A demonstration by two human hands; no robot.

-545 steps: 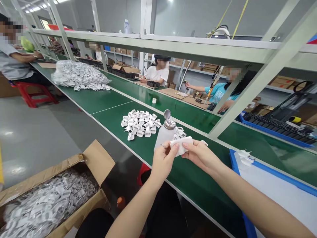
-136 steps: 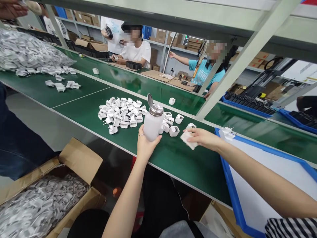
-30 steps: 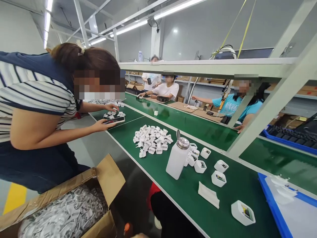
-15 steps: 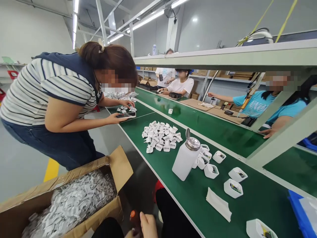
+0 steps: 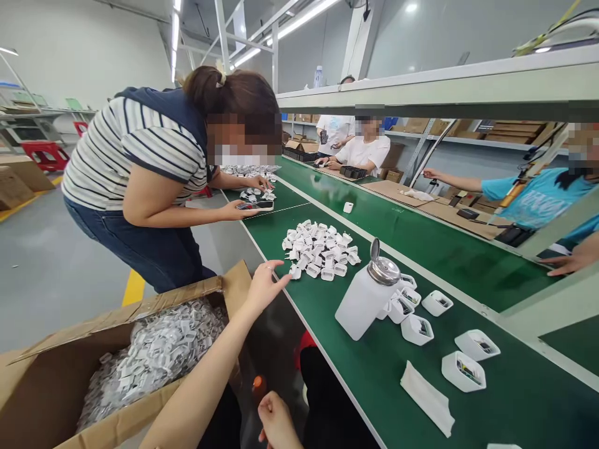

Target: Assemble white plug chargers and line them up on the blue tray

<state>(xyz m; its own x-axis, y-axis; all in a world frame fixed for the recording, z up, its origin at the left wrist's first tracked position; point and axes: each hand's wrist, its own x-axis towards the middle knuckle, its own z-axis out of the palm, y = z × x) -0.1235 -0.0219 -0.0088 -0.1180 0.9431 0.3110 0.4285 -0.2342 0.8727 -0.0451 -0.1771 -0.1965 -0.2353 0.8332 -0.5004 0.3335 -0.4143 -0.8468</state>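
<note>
Several fingers of the left hand [image 5: 264, 289] are spread, with a clear gap between the thumb and the index finger, and nothing shows in their grasp. This hand is at the near edge of the counter [image 5: 369, 393], just beside the closest plugs of a loose white pile [image 5: 321, 249]; whether a fingertip touches one, I cannot tell. The forearm crosses in front of an open carton [image 5: 42, 399] that holds many small white parts [image 5: 163, 346].

The right hand [image 5: 277, 419] is low, below the level of the counter, near an orange cap [image 5: 259, 385]. Its fingers are curled inward; whether they hold anything, I cannot tell.

The pile lies on the counter, prongs showing on some plugs and hollow backs on others. To its right is a white bottle [image 5: 360, 308], its metal lid [image 5: 375, 249] flipped up. Open white cases [image 5: 463, 372] with small components inside are clustered behind the bottle and scattered farther right, one of them cut off at the bottom of the view. A white cloth [image 5: 427, 397] lies flat near them, well apart from both hands.

Past the pile, a co-worker [image 5: 150, 146] bends over the counter, holding a phone [image 5: 262, 206] in one hand, with the other at a few white pieces [image 5: 251, 195].
</note>
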